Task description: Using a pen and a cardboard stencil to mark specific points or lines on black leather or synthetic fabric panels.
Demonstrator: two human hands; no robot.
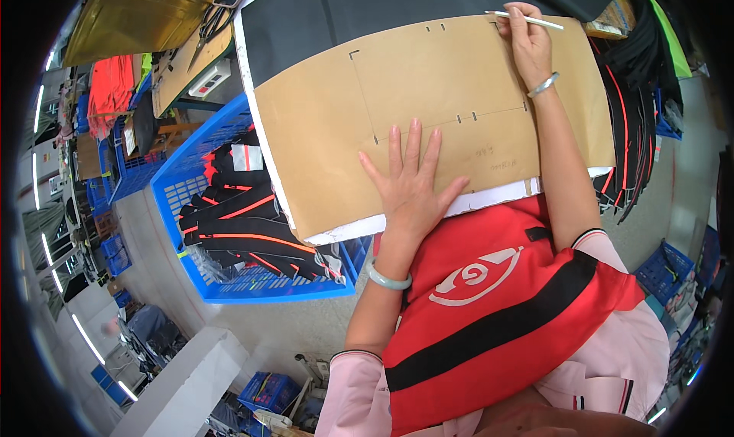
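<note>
A large brown paper pattern (306, 131) lies over black fabric (306, 24) on the table in front of me. Thin lines and small cut slots mark the pattern. My left hand (413, 185) rests flat on its near part, fingers spread, holding nothing. Up at the pattern's far right edge, my right hand (527, 43) grips a white pencil (535, 20). The pencil's tip points left, close to the border between paper and black fabric; whether it touches cannot be made out.
A blue plastic basket (172, 200) of black pieces with orange stripes stands left of the table. Scissors (210, 28) lie on a wooden surface at the far left. Black fabric with orange stripes (623, 131) hangs at the right. A white ledge (183, 383) is at lower left.
</note>
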